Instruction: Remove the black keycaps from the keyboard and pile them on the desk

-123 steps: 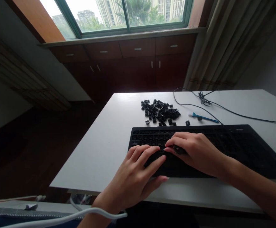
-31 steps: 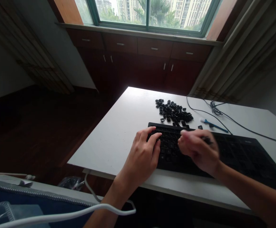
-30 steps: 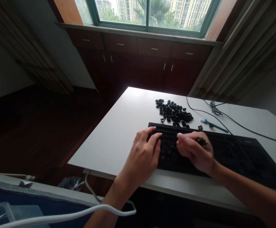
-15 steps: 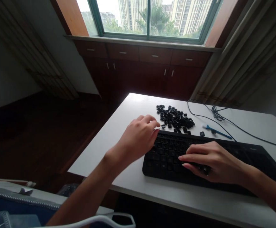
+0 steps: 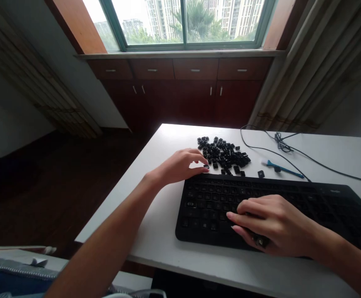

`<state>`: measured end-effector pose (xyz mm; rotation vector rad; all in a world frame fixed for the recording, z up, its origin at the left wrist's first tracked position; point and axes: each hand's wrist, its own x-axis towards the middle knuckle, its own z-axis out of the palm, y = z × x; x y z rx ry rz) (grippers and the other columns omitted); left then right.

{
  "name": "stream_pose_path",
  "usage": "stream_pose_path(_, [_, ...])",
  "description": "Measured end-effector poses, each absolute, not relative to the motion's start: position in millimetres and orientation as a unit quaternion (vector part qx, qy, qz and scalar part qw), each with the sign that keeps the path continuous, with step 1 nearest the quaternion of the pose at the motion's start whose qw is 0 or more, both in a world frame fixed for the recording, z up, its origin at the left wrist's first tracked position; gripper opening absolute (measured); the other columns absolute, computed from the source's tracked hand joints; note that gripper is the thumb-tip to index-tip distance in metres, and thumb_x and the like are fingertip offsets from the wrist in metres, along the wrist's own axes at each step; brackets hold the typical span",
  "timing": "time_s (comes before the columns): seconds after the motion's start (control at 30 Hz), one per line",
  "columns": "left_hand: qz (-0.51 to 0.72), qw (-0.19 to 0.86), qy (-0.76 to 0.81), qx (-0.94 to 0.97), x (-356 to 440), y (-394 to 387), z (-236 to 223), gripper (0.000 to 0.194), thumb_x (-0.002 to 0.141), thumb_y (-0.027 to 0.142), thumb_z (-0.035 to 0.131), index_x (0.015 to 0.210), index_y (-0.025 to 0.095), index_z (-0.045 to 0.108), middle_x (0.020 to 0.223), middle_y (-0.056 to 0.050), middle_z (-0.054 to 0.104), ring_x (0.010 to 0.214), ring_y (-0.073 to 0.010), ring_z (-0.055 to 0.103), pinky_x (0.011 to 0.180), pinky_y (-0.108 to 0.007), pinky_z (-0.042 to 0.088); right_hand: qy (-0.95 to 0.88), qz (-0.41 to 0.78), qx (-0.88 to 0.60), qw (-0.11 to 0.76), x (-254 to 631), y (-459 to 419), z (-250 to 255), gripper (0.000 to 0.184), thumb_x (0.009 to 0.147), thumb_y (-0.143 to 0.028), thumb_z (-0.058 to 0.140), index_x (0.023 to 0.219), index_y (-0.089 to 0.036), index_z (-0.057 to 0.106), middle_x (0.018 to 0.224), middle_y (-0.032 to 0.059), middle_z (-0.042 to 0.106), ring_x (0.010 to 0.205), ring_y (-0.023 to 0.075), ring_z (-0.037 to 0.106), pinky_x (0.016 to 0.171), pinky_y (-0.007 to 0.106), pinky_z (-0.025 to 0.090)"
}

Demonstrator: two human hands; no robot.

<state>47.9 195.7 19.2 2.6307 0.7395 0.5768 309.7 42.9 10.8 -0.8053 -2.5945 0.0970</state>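
My left hand (image 5: 186, 165) is at the far left edge of the black keyboard (image 5: 217, 238), thumb and forefinger closed on a small black keycap (image 5: 206, 166). Beside its fingertips lies a heap of loose black keycaps (image 5: 227, 155) on the white table. My right hand (image 5: 270, 223) rests over the middle of the keyboard, fingers curled round a dark object with a shiny end (image 5: 260, 241); most of it is hidden by the hand, so its kind is unclear. Several key positions on the keyboard's left part look bare of caps.
Right of the heap lie a single keycap (image 5: 261, 174) and a blue brush-like tool (image 5: 284, 169) with another small dark piece beside it. A black cable (image 5: 323, 159) runs across the back right of the white table (image 5: 155, 231). Wooden cabinets (image 5: 180, 97) stand beyond.
My left hand has moved from over the keyboard's upper left corner to the edge of the heap and now pinches a keycap. My right hand stays over the keyboard. The view has shifted slightly.
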Motion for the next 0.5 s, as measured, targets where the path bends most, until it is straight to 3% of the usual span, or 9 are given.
stream_pose_path(0.5, [0.232,0.253,0.281,0.896,45,195,22,0.019,0.088,0.029,0.069,0.103,0.021,0.076,0.096,-0.004,0.076,0.085,-0.0160,0.070,0.080,-0.029,0.058,-0.910,0.071,-0.297,0.281,308,36,9,0.024,0.087,-0.009,0.062,0.109,-0.019,0.065,0.081,0.0032,0.069,0.064,0.0129,0.061,0.057,0.027,0.046])
